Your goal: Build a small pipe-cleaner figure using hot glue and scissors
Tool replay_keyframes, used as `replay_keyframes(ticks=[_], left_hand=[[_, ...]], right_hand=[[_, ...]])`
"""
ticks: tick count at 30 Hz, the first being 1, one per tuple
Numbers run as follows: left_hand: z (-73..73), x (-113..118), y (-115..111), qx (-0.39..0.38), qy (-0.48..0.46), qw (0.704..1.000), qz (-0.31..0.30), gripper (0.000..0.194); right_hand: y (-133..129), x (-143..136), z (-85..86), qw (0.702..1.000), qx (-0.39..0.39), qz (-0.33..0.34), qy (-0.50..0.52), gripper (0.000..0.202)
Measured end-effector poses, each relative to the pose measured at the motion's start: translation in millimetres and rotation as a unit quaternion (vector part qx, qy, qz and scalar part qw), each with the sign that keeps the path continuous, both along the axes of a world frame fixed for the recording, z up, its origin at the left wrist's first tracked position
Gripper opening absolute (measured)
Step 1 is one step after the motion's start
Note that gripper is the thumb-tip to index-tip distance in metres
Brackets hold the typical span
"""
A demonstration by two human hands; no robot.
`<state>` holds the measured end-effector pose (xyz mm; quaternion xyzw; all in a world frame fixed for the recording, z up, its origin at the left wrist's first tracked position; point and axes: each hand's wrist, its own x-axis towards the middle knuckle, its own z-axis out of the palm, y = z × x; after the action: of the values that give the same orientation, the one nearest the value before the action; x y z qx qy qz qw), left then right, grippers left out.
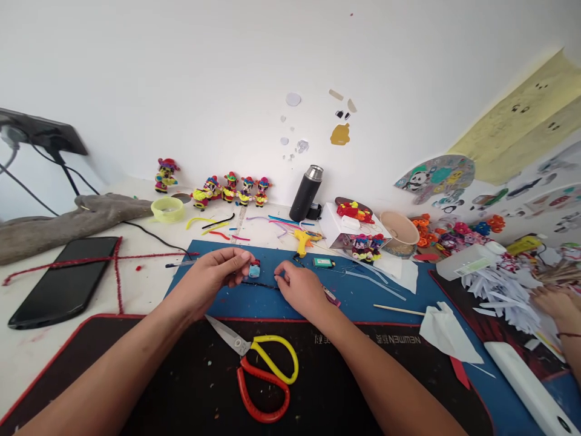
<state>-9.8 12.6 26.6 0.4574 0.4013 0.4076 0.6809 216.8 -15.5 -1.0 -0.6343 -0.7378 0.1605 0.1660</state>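
Note:
Between thumb and fingers, my left hand (218, 269) pinches a small light-blue and dark-red piece (255, 271); its exact kind is too small to tell. My right hand (300, 289) is a short way to the right, its fingertips curled together, and what they hold, if anything, cannot be made out. A thin black twisted strand (261, 284) runs on the blue mat (218, 303) between the two hands, ending close to the right fingers. Below the hands, scissors (267, 375) with one yellow and one red handle lie partly spread on the black mat (190, 387).
Fuzzy figurines (230, 188) line the wall. Behind the hands are a yellow glue gun (305, 241), a black flask (307, 194) and a white box (338, 227). A phone (66, 278) lies left, under red fuzzy strands. At right, another person's hand (554, 306) is by white paper strips (508, 290).

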Motion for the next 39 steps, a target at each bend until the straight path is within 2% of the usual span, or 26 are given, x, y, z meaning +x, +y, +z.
replay_keyframes(ticks=[5,11,21,29,39], left_hand=[[-3.4,-0.6,0.2,0.004,-0.001,1.000,-0.002,0.045],[-2.9,-0.2,0.4,0.008,0.005,1.000,-0.002,0.046],[-1.6,-0.6,0.4,0.014,0.006,1.000,-0.012,0.039],[0.1,-0.1,-0.8,0.014,0.013,1.000,-0.016,0.041],[-2.5,0.0,-0.5,0.008,0.014,1.000,-0.016,0.040]], right_hand=[[2.3,-1.6,4.5,0.998,-0.036,-0.006,-0.052,0.018],[1.8,-1.5,10.2,0.996,-0.063,-0.006,-0.062,0.021],[-3.4,2.4,3.8,0.999,-0.026,-0.004,-0.029,0.025],[-3.5,0.5,0.4,0.999,-0.017,0.000,-0.030,0.028],[3.8,-5.0,7.7,0.997,-0.037,-0.004,-0.061,0.024]])
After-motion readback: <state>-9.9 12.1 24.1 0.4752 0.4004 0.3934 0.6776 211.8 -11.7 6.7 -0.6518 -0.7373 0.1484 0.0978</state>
